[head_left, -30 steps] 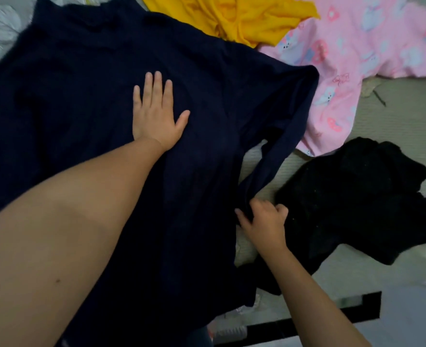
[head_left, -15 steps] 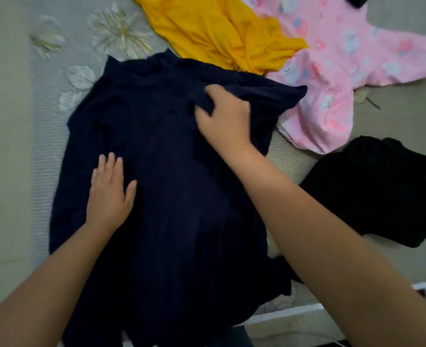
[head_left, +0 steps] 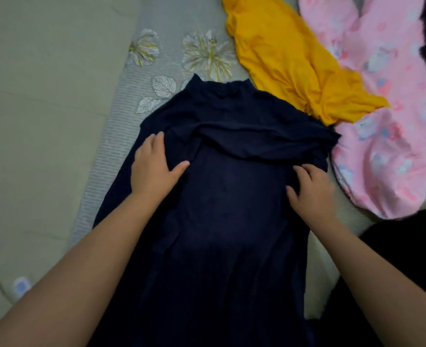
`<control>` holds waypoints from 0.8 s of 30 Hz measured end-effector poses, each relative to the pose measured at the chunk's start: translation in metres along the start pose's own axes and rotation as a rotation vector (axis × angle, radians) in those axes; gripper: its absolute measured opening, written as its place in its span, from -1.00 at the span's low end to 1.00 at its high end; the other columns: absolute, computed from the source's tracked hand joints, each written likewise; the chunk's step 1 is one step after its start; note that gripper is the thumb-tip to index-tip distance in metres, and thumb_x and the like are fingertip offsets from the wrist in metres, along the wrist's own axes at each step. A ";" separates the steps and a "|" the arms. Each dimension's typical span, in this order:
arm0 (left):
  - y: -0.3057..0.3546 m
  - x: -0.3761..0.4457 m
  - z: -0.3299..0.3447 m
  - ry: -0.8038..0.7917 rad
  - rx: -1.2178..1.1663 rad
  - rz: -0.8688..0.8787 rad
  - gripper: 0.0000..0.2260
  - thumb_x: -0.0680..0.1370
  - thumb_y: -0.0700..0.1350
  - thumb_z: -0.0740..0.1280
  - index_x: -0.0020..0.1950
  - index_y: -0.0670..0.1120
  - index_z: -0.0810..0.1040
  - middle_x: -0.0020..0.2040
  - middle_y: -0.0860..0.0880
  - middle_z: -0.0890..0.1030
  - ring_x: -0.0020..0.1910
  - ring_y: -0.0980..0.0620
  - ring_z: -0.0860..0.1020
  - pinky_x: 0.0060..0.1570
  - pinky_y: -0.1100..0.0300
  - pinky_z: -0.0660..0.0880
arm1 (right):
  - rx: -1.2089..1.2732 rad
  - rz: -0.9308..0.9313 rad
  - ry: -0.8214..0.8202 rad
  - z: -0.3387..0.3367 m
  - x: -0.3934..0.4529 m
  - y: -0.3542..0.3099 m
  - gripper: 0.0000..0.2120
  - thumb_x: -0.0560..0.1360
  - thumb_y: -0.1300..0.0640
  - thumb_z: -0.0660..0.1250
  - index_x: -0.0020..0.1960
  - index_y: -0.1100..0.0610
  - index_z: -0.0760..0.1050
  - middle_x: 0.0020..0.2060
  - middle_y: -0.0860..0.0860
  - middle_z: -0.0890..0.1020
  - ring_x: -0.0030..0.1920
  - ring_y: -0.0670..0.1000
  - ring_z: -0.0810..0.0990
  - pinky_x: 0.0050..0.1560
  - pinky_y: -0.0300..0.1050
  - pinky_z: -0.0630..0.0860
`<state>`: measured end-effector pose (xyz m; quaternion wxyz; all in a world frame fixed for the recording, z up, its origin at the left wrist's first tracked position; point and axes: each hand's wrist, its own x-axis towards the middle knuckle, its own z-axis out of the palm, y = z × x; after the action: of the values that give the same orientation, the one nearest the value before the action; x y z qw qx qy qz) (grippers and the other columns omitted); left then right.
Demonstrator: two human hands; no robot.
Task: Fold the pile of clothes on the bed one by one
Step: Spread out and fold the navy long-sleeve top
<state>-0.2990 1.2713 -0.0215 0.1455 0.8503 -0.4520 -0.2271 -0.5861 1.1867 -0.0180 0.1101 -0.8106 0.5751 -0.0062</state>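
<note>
Navy top lies flat on the bed, center frame, high collar at 12 o'clock, hem running off at 6 o'clock. Fabric is thin, dark, fine vertical rib, matte. One sleeve is folded across the chest as a horizontal band with a soft wavy lower edge, running from about 9 to 3 o'clock below the collar. Body widens toward the hem, a few long shallow creases.

Left hand rests on the top at 9 o'clock of the chest; grip relaxed, fingers fairly straight and close together, thumb spread toward center, holding nothing. Right hand is on the top at 3 o'clock, just under the folded sleeve end; fingers bent onto the cloth, slightly blurred, cannot tell if the grip pinches fabric or only presses.

Yellow garment at 1 o'clock, crumpled, smooth woven look, its lower edge touching the navy shoulder. Pink printed garment at 2–3 o'clock, soft, small cartoon pattern, partly under the yellow one. Black garment at 4 o'clock, bunched, no detail readable; more black fabric at the top right corner.

Bed cover is grey striped weave with pale flower and leaf prints at 11–12 o'clock; plain beige quilted area at 9 o'clock.
</note>
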 end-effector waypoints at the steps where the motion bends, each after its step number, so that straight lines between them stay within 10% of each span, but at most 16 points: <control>1: 0.004 0.006 0.005 -0.024 0.096 -0.006 -0.33 0.47 0.09 0.34 0.45 -0.17 0.17 0.45 -0.19 0.21 0.41 -0.17 0.19 0.35 -0.03 0.17 | -0.056 0.048 -0.001 0.001 0.005 0.009 -0.54 0.34 0.31 0.41 0.21 0.36 0.45 0.15 0.33 0.49 0.16 0.34 0.44 0.12 0.21 0.34; 6: 0.012 0.030 0.009 -0.021 0.239 0.020 -0.79 0.56 -0.09 0.23 0.07 -0.20 0.52 0.17 -0.15 0.48 0.18 -0.17 0.38 0.15 -0.01 0.27 | -0.196 0.074 0.065 0.000 0.030 0.034 -0.69 0.40 0.37 0.24 0.14 0.32 0.51 -0.10 0.31 0.57 -0.06 0.29 0.53 -0.01 0.09 0.24; 12: 0.008 0.051 -0.025 -0.155 -0.677 -0.081 -0.72 0.58 -0.26 0.16 -0.31 -0.03 0.33 -0.36 0.00 0.35 -0.37 0.12 0.28 -0.33 0.32 0.25 | 0.031 -0.174 0.227 -0.027 0.029 0.067 -0.65 0.30 0.29 0.07 -0.20 0.39 0.61 -0.45 0.28 0.53 -0.48 0.26 0.51 -0.47 0.02 0.47; 18: -0.011 0.062 -0.031 -0.270 0.069 0.096 -0.95 0.54 -0.26 0.24 -0.10 -0.23 0.46 -0.14 -0.26 0.54 -0.14 -0.15 0.48 -0.18 0.14 0.30 | -0.153 -0.268 0.068 -0.021 0.012 0.088 -0.64 0.20 0.29 0.04 -0.24 0.45 0.55 -0.44 0.29 0.50 -0.49 0.26 0.50 -0.52 -0.01 0.43; 24: 0.000 0.042 -0.023 -0.208 0.404 0.260 -0.59 0.35 -0.36 0.30 0.20 -0.26 0.48 0.24 -0.24 0.45 0.21 -0.25 0.41 0.18 -0.08 0.29 | -0.055 -0.225 0.039 -0.018 0.013 0.073 -0.63 0.24 0.14 0.04 -0.36 0.35 0.53 -0.41 0.25 0.56 -0.41 0.23 0.57 -0.35 0.05 0.49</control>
<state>-0.2669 1.2373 -0.0124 -0.0465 0.7689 -0.6062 -0.1977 -0.6524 1.1482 -0.0159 0.0753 -0.8724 0.4825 -0.0183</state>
